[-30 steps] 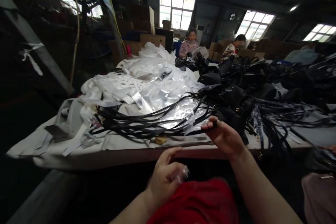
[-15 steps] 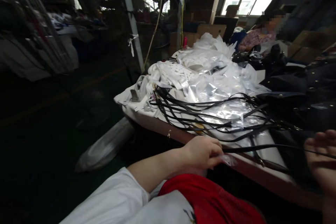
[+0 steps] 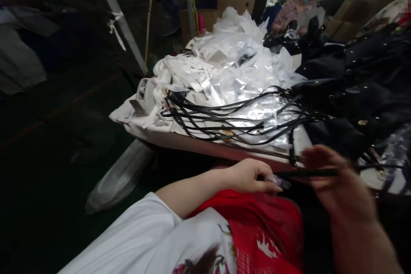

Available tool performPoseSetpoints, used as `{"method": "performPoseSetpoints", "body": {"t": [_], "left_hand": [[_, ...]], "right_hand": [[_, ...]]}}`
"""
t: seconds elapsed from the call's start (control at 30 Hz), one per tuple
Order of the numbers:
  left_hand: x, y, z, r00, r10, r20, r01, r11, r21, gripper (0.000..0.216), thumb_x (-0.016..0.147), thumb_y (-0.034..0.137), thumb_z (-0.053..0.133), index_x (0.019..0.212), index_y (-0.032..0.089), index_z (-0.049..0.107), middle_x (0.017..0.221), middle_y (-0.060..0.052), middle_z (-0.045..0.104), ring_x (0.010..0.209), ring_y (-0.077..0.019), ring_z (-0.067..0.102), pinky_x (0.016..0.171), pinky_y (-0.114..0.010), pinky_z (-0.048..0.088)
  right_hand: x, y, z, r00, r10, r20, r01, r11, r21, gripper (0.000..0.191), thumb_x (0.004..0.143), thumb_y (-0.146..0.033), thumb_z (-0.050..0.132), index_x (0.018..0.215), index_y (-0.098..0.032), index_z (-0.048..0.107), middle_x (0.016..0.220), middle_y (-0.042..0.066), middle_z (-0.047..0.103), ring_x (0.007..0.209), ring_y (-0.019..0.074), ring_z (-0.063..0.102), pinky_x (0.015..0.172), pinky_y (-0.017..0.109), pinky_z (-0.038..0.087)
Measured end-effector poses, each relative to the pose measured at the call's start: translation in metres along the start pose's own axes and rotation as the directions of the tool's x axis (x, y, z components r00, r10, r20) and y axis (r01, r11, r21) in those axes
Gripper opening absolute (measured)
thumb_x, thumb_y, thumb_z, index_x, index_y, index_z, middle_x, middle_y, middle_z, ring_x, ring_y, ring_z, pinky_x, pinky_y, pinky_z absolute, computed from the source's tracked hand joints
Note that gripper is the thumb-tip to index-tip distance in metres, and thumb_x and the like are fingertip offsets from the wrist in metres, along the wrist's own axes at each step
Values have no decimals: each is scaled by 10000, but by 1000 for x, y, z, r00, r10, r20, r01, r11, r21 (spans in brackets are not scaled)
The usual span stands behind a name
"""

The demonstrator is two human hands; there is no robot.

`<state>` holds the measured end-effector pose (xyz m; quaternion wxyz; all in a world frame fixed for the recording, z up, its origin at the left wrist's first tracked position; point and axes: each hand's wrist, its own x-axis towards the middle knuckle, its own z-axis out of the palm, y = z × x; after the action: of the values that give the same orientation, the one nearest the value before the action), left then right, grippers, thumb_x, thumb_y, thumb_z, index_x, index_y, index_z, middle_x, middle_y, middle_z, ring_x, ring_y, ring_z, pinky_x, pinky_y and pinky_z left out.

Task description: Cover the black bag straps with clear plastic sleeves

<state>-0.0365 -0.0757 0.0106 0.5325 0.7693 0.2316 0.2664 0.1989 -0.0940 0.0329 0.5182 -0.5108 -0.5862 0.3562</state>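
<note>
Black strap [image 3: 298, 174] ran between left hand [image 3: 248, 177] and right hand [image 3: 345, 188]; left fingers pinched clear plastic scrap [image 3: 280, 181]; right fingers blurred, couldn't tell grip.

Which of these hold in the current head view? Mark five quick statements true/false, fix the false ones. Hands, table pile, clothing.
1. The person's bare left hand grips crumpled clear plastic film. True.
2. Blue cloth covers the person's lap. False: it is red cloth with white print.
3. Thin black straps lie partly across the heap of shiny translucent plastic packaging. True.
4. Nothing lies to the right of that heap in the picture. False: black bags with metal fittings lie there.
5. The person's bare right hand is blurred. True.
</note>
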Motion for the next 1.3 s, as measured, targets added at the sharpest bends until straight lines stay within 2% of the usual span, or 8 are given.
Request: {"method": "performPoseSetpoints", "body": {"t": [0.1, 0.17, 0.3, 0.5, 0.73, 1.0, 1.13, 1.3], "left_hand": [[11, -7, 5, 1000, 14, 2, -14, 999, -30, 234, 866, 342, 677, 814, 119, 723, 794, -37, 663, 742, -117, 602, 701, -194, 438], [13, -13, 6, 1000, -14, 2, 14, 1000, 3, 224, 850, 342, 691, 803, 125, 723, 809, -35, 664, 751, -117, 602, 701, -194, 435], [12, -25, 6, 992, -123, -1, 123, 992, -8, 234, 809, 340, 727, 763, 112, 708, 803, -38, 668, 720, -113, 597, 661, -193, 432], [17, -28, 6, 978, -203, 39, 206, 974, -93, 289, 828, 384, 688, 779, 103, 733, 756, -46, 696, 676, -111, 586, 647, -194, 434], [13, -45, 2, 868, -486, 99, 496, 854, -159, 391, 787, 489, 682, 750, 101, 713, 678, -36, 676, 564, -100, 534, 559, -201, 406], [16, -39, 5, 931, -335, 142, 350, 932, -91, 311, 808, 426, 694, 785, 116, 714, 760, -38, 697, 688, -117, 595, 646, -195, 433], [17, -30, 3, 952, -215, 219, 233, 971, -56, 264, 811, 392, 716, 779, 130, 694, 755, -17, 686, 723, -120, 614, 686, -193, 452], [17, -30, 5, 940, -256, 226, 313, 911, -270, 315, 807, 330, 736, 1051, 145, 659, 878, -39, 706, 693, -122, 639, 653, -225, 504]], "right_hand": [[-17, 16, 24, 947, 301, 113, -318, 929, 189, 312, 874, -507, 656, 886, -206, 737, 941, 106, 746, 840, 234, 717, 707, 341, 601], [-21, 21, 26, 929, 369, 36, -365, 893, 262, 342, 850, -508, 685, 804, -171, 715, 875, 101, 749, 715, 196, 705, 618, 293, 586], [-16, 21, 3, 923, 261, -281, -183, 944, 276, 361, 900, -502, 621, 773, -166, 658, 765, 74, 741, 608, 165, 682, 549, 262, 565], [-22, 13, 0, 972, 224, 72, -221, 974, -54, 344, 897, -498, 629, 918, -176, 747, 931, 95, 764, 793, 204, 729, 695, 292, 605], [-36, -3, -2, 975, -65, -211, 74, 997, 35, 258, 961, -388, 564, 950, -205, 745, 952, 78, 756, 831, 227, 731, 750, 347, 604], [-36, 8, 6, 996, -72, 51, 76, 995, -67, 262, 981, -368, 523, 1018, -229, 742, 1034, 82, 755, 929, 241, 719, 826, 359, 596], [-33, 9, 4, 998, -31, 47, 35, 995, -97, 287, 980, -393, 526, 1007, -215, 750, 1035, 78, 757, 948, 233, 718, 851, 352, 594], [-31, 9, 1, 997, 74, 38, -74, 997, 1, 280, 949, -420, 578, 998, -204, 748, 961, 82, 768, 842, 225, 741, 755, 340, 629]]}}
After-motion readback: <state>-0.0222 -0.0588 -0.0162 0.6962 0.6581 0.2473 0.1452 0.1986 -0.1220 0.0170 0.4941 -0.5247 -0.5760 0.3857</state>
